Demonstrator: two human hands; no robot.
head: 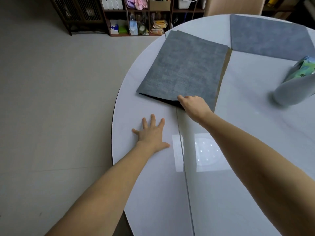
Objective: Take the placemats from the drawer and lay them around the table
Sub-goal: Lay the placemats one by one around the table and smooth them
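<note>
Now right hand (194,103) pinches the mat stack's (182,68) near edge; thin, floppy, light. Left hand (151,133) flat, fingers spread, on table (238,116).

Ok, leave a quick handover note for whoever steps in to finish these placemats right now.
Left hand: flat on the bare table, fingers spread, holding nothing.
Right hand: grip on the near edge of the placemat stack, which lies near the table's left rim.
Done: one placemat lies flat at the far side.
Left: lay out the stack's mats around the other places. A bottle stands on the right.
</note>
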